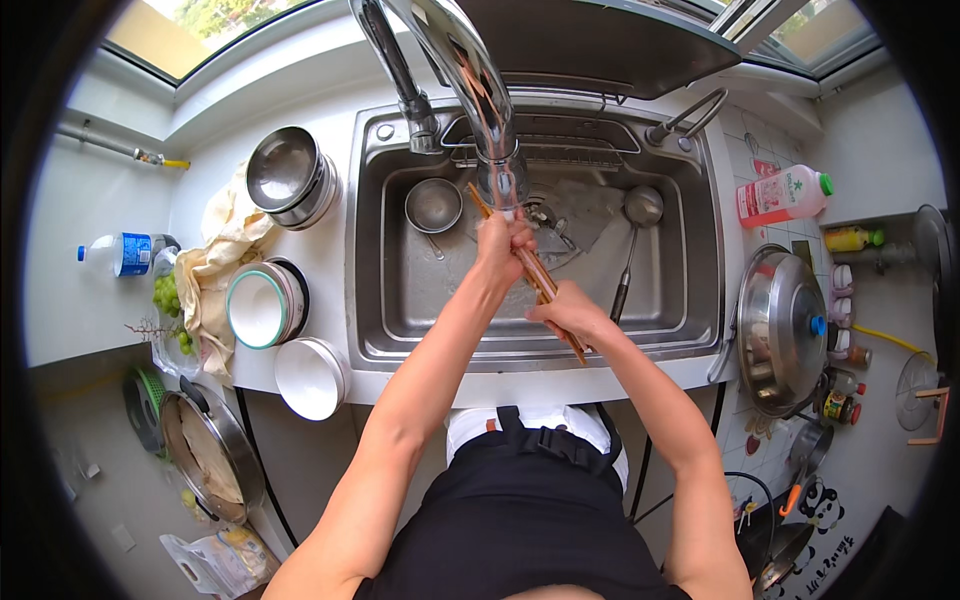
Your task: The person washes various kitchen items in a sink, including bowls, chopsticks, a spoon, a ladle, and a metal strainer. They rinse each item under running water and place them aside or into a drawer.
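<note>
A bundle of wooden chopsticks (537, 274) slants over the stainless steel sink (420, 289). My left hand (504, 244) is closed round its upper part, just under the chrome faucet (501, 161). Lower down, my right hand (571, 313) grips the same bundle near its bottom end. Water seems to run from the spout onto my left hand. On the sink floor sit a small metal bowl (434, 206), a spoon (435, 247) partly hidden by it, and a ladle (636, 232) with a dark handle.
Left of the sink stand stacked metal bowls (283, 171), stacked white bowls (259, 306), more white bowls (309, 379) and a cream cloth (214, 266). To the right are a pink liquid bottle (784, 196) and a lidded metal pot (784, 330). A metal rack (555, 150) spans the sink's back.
</note>
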A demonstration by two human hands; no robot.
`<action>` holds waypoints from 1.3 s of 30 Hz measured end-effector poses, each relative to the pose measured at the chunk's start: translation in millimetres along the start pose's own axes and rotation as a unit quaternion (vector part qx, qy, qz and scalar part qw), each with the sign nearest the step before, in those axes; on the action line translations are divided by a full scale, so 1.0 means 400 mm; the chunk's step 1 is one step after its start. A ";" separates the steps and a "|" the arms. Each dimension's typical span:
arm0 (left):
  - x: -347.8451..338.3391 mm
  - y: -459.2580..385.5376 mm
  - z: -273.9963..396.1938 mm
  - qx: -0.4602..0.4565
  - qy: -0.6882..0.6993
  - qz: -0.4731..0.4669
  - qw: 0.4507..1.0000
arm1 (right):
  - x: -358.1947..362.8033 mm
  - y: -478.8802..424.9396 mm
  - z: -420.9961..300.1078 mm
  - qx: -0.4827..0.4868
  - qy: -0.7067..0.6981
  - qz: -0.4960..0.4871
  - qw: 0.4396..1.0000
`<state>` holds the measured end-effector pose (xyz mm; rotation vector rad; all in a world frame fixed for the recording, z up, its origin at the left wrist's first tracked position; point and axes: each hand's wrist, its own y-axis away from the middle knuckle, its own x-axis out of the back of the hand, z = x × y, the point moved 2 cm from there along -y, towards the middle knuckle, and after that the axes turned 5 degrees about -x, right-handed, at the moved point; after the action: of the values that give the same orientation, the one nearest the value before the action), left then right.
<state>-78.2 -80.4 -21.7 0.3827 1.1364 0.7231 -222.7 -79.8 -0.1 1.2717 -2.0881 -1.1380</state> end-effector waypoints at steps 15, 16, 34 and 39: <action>-0.076 0.047 0.127 -0.236 -0.029 -0.024 0.971 | 0.029 -0.146 0.004 0.165 -0.636 0.013 0.753; -0.068 0.050 0.118 -0.253 -0.029 0.002 0.967 | 0.007 -0.151 -0.021 0.165 -0.643 -0.002 0.748; 0.109 -0.029 -0.015 -0.101 -0.029 0.036 0.994 | 0.017 -0.148 -0.075 0.166 -0.361 -0.012 0.918; 0.091 0.114 -0.110 0.038 -0.187 0.054 0.980 | 0.023 -0.110 -0.073 0.117 -0.193 0.035 0.974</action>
<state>-124.8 -26.0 -35.6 0.6218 0.7923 0.6693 -183.8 -110.4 -20.2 1.1352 -2.5957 -1.2136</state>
